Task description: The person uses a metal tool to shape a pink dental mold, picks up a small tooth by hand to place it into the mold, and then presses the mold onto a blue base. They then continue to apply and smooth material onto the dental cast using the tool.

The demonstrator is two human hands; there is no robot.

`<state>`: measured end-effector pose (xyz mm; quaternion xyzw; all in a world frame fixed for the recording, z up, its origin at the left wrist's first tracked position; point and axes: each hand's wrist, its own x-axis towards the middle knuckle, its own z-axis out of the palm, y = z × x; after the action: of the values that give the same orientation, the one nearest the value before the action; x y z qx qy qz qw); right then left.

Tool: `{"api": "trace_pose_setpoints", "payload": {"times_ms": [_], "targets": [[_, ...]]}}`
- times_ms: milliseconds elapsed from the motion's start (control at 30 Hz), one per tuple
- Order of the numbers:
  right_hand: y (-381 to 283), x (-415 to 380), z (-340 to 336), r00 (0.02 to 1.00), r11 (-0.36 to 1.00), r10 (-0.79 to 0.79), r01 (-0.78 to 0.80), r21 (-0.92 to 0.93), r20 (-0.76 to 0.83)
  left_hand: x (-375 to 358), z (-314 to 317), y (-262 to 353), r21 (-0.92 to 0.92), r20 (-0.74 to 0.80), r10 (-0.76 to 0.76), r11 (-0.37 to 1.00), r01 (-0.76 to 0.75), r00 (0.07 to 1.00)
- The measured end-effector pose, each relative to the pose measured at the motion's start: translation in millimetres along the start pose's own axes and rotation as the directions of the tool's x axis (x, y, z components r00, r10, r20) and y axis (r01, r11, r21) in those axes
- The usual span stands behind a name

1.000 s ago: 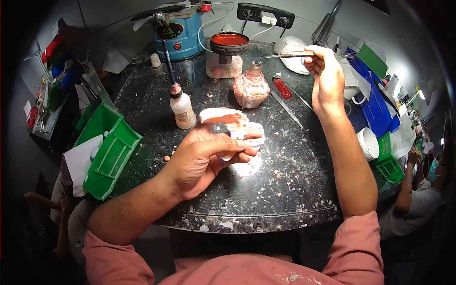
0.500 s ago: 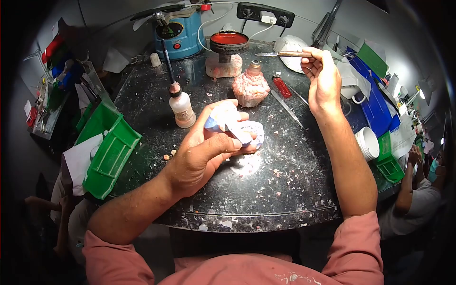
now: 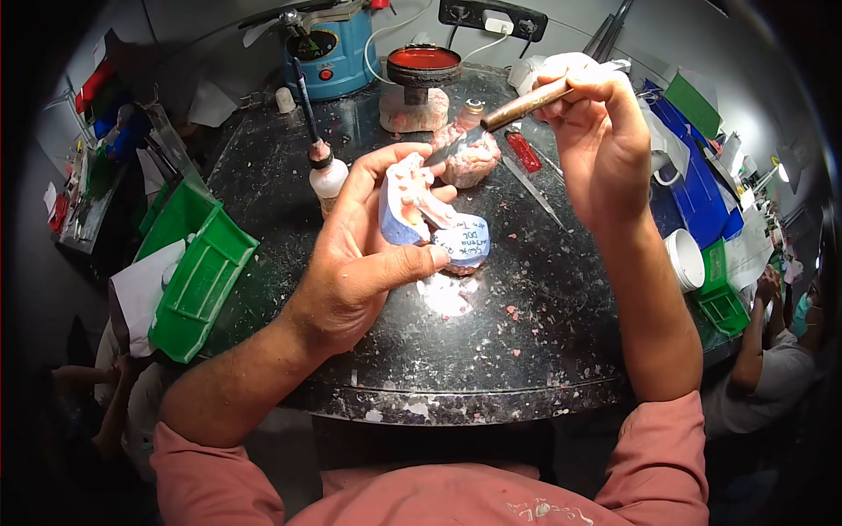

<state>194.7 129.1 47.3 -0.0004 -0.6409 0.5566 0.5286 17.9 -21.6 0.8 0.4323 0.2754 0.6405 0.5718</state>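
Observation:
My left hand [image 3: 355, 263] is closed around a dental plaster cast [image 3: 463, 242], pale with blue sides and handwriting on one face. Its tooth-shaped side is turned upward, and my thumb presses against the lower edge. Between the fingers of my right hand [image 3: 605, 131] is a wax knife [image 3: 524, 107] with a brown handle. The blade points down to the left, its tip close to the top of the cast. Just behind the cast stands a wax-covered glass burner [image 3: 474, 162], partly hidden by the blade and my fingers.
A pot of red wax [image 3: 424, 60] stands at the back beside a blue machine [image 3: 329, 61]. Left of my hand is a bottle with a brush [image 3: 328, 180]. A red pocketknife [image 3: 524, 152] and a metal blade [image 3: 535, 191] lie to the right. Green bins [image 3: 197, 280] flank the table.
The wax knife has come down and turned, from level over the burner to slanting towards the cast. My left hand has tilted the cast so its writing and tooth side show more.

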Motion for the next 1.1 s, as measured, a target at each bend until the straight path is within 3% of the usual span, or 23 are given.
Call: {"api": "trace_pose_setpoints", "payload": {"times_ms": [233, 300, 433, 500, 933, 1100], "targets": [[-11, -5, 19, 0.992, 0.971, -0.08, 0.099, -0.219, 0.095, 2, 1, 3, 0.011, 0.027, 0.06, 0.998, -0.06, 0.998], [-13, -8, 25, 0.983, 0.879, -0.156, 0.184, -0.44, 0.1, 2, 1, 3, 0.008, 0.032, 0.056, 0.998, -0.057, 0.998], [-13, -8, 25, 0.985, 0.91, -0.152, 0.173, -0.376, 0.085, 2, 4, 4, -0.019, 0.03, 0.044, 0.999, -0.043, 0.999], [-16, -10, 24, 0.994, 0.91, -0.052, 0.088, -0.405, 0.1, 2, 4, 3, -0.027, 0.034, 0.044, 0.999, -0.043, 0.998], [-20, -8, 27, 0.992, 0.923, -0.031, 0.076, -0.376, 0.125, 2, 2, 2, 0.017, 0.035, 0.062, 0.998, -0.063, 0.997], [-21, -7, 26, 0.991, 0.968, -0.031, 0.062, -0.243, 0.13, 2, 3, 2, 0.015, 0.029, 0.068, 0.998, -0.069, 0.997]]}}
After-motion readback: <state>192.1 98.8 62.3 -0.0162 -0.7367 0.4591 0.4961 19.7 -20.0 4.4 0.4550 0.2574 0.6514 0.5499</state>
